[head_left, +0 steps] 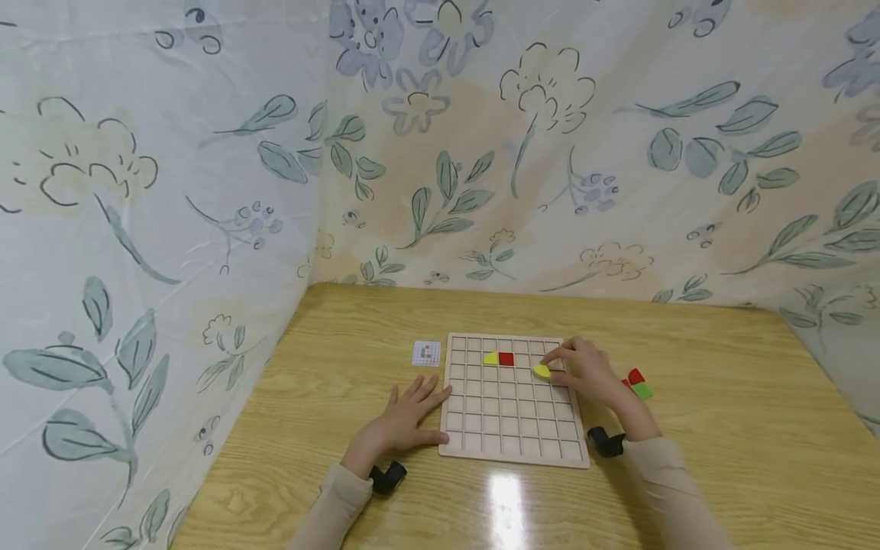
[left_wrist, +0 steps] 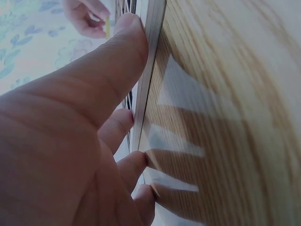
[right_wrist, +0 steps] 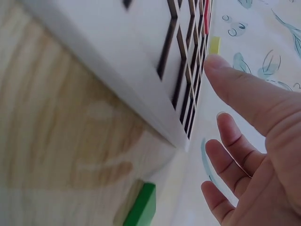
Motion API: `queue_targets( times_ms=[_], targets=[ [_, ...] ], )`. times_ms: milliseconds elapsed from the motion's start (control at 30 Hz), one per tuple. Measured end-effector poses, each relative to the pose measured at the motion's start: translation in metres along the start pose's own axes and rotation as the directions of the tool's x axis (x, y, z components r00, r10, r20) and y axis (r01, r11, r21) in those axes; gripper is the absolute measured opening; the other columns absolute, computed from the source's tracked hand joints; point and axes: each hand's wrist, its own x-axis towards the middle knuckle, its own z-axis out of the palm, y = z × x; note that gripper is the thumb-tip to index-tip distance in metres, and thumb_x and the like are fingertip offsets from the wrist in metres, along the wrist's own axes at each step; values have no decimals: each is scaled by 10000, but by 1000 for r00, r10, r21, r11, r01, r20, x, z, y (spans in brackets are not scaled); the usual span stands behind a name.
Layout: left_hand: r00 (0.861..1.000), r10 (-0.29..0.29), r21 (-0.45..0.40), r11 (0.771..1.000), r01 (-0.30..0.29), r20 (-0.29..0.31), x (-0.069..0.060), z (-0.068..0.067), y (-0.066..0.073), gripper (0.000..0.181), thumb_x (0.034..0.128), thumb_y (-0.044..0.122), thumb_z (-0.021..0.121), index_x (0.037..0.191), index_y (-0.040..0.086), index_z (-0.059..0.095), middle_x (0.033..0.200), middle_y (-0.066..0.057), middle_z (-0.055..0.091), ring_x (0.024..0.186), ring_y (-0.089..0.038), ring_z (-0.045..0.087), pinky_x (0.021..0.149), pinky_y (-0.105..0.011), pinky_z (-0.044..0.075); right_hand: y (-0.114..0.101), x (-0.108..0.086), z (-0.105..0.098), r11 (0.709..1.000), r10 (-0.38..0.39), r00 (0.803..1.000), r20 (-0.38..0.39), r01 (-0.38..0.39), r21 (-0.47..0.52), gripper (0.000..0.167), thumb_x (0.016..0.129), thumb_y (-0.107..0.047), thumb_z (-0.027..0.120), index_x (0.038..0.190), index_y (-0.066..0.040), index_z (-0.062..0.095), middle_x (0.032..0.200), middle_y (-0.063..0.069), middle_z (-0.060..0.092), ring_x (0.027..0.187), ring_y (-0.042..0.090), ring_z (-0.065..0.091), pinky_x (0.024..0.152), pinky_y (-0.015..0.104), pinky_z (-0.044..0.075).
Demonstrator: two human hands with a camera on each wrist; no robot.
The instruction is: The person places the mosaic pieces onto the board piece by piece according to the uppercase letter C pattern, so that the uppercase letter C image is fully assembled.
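Observation:
A wooden grid board lies on the table. A yellow piece with one rounded side sits in a cell near its far edge, touching a red square piece. My right hand is over the board's right part, pinching another yellow piece between thumb and finger; this yellow piece appears edge-on by the thumb in the right wrist view. Spread along the board's left edge, my left hand touches the rim with its thumb and a fingertip. Its thumb lies against the rim in the left wrist view.
Right of the board, partly behind my right wrist, lie red pieces and a green piece. A small printed pattern card lies left of the board. Flowered cloth hangs behind the wooden table and along its sides.

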Motion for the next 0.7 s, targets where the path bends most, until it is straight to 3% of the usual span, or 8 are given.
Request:
queue_targets(
  times_ms=[233, 700],
  targets=[
    [1000, 1, -3, 1000, -1, -5, 0, 0, -1, 765, 858, 469, 589, 1483, 193, 243, 1551, -125, 112, 1418, -370, 13, 1063, -657, -38, -4, 7, 6, 999, -36, 999, 6, 36, 26, 232, 786, -177, 731, 1014, -176, 693, 910, 83, 521, 826, 218, 421, 704, 399, 263],
    [1000, 2, 1, 1000, -2, 1, -1, 2, -4, 767, 858, 473, 587, 1486, 211, 232, 1556, -116, 91, 1422, -352, 4, 1071, -639, -56, -10, 17, 10, 998, 23, 996, 89, -28, 49, 232, 826, -150, 697, 1052, -200, 677, 930, 50, 502, 855, 208, 399, 759, 410, 251]
  ],
)
